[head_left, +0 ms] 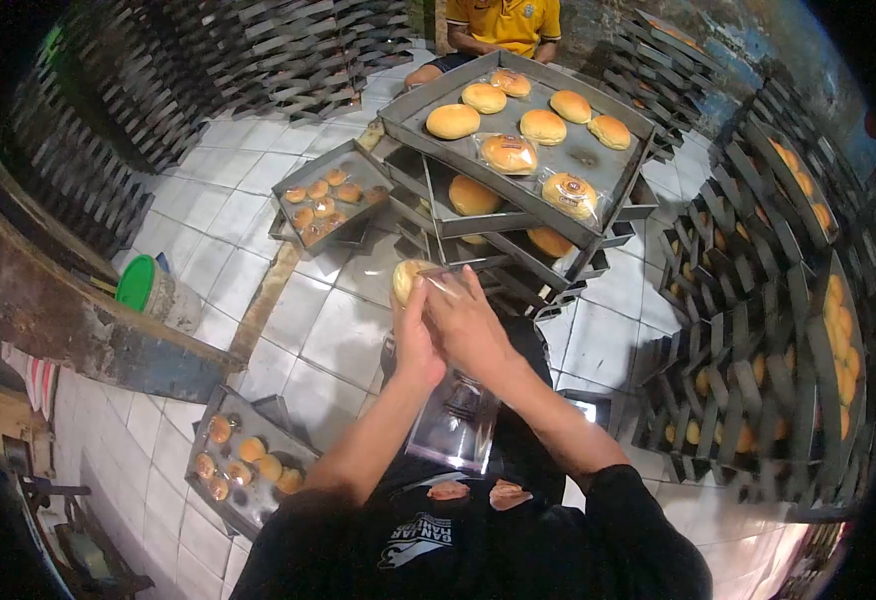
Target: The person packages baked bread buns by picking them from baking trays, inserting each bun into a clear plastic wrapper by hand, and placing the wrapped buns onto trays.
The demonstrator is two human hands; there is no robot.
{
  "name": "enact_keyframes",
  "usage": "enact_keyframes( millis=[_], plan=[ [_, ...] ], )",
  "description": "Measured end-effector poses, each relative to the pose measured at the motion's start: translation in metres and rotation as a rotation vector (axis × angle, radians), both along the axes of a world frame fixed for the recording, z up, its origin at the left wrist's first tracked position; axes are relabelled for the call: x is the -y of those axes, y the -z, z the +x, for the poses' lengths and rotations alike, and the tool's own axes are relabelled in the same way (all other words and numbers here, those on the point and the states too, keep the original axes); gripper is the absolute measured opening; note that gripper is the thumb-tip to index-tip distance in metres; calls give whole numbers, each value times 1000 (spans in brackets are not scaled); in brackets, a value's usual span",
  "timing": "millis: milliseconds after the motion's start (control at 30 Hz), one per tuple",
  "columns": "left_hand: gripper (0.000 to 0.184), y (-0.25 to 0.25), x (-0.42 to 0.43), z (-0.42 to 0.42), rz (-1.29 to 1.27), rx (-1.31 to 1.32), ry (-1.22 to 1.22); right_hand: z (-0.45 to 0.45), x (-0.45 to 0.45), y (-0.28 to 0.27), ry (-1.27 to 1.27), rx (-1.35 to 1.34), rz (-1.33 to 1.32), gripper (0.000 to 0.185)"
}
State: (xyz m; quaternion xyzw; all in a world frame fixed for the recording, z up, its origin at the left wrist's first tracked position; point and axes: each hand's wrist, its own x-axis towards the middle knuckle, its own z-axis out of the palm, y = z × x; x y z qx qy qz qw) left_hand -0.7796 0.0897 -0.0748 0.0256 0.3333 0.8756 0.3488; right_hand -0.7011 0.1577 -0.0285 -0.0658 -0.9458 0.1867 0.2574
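Observation:
A golden bread bun (409, 279) sits at the fingertips of my left hand (420, 338), which is closed on it. Pressed against that hand is my right hand (466, 328), with clear plastic bag (445, 283) film under its fingers. How far the bag covers the bun is hard to make out. On my lap lies a stack of clear printed bags (456, 430). Just beyond my hands, a metal tray (413, 132) holds several buns, some wrapped in printed plastic, such as the wrapped bun (569, 196) at its near corner.
More trays are stacked crookedly beneath the top one. Small buns fill a tray (323, 246) at left and another tray (220, 482) lower left. A green-lidded bucket (154, 290) stands by a wooden beam (108, 310). Tall tray stacks (748, 350) rise at right. A person in yellow (506, 22) sits opposite.

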Motion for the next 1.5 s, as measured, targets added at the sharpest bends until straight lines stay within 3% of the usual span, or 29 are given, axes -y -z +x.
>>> enact_keyframes(
  millis=[133, 167, 267, 300, 333, 400, 467, 533, 567, 633, 733, 767, 800, 867, 900, 967, 1033, 1067, 1100, 1133, 1200, 1233, 1400, 1467, 1500],
  plan=[
    [57, -14, 7, -22, 161, 202, 98, 21, 0, -40, -187, -142, -218, 34],
    [63, -19, 10, -24, 150, 268, 105, 26, 6, -30, -182, -48, -347, 18],
    [67, 3, 5, -37, 145, 263, 252, 21, 22, -19, -194, 86, -563, 7],
    [67, -1, 3, -36, -26, 231, 150, 28, 24, 3, -404, 150, -858, 9],
    [67, 5, 6, -49, 40, 249, 138, 38, 33, -36, -769, 336, -1082, 11],
    [68, 12, 26, -72, 158, 287, 122, 45, 39, -30, -710, 221, -1155, 12],
    [69, 10, 38, -75, 122, 294, 29, 48, 42, -25, -642, 113, -1206, 14],
    [69, 14, 44, -61, 96, 258, 50, 22, 39, -19, -155, -55, -855, 18],
    [69, 31, 38, -60, 158, 386, 139, 10, 35, -7, -204, -7, -783, 19],
    [69, 22, 36, -51, 5, 262, 66, 0, 37, 9, -281, 93, -653, 22],
    [60, 22, 56, -67, -154, -167, -18, 49, 30, -15, -821, 315, -1437, 22],
    [55, 20, 64, -78, -72, 69, -30, 70, 26, -17, -983, 424, -1752, 23],
    [51, 18, 70, -84, 14, 302, -40, 63, 32, -16, -622, 246, -1456, 22],
    [48, 5, 87, -56, 40, 358, 142, 37, 39, -15, 54, -84, -784, 22],
    [47, -14, 93, -35, 59, 388, 280, 30, 33, -14, 117, -230, -275, 27],
    [41, -18, 102, -21, 241, 398, 519, 30, 31, -12, -65, -216, -207, 30],
    [46, 0, 101, -31, -211, -2, 281, 25, 36, -12, -115, -247, -212, 24],
    [49, 12, 96, -39, -417, -212, 142, 22, 30, -3, -21, -175, -380, 22],
    [45, 33, 95, -53, -245, -222, 298, 16, 19, 17, 69, -106, -540, 20],
    [43, 24, 90, -52, -305, -292, 275, 8, 10, 23, 154, -33, -694, 20],
    [40, 5, 81, -39, -434, -426, 221, -3, 1, 26, 177, -76, -575, 23],
    [36, 7, 73, -38, -500, -555, 52, -6, -2, 30, 148, -86, -507, 23],
    [30, 8, 59, -46, -515, -575, -150, -6, 16, -12, 46, -229, -357, 29],
    [30, -3, 66, -48, -642, -651, -219, -14, -8, 7, 124, -177, -544, 37],
    [28, -14, 69, -54, -679, -523, -226, -20, -22, 21, 209, -75, -873, 41]
  ],
)
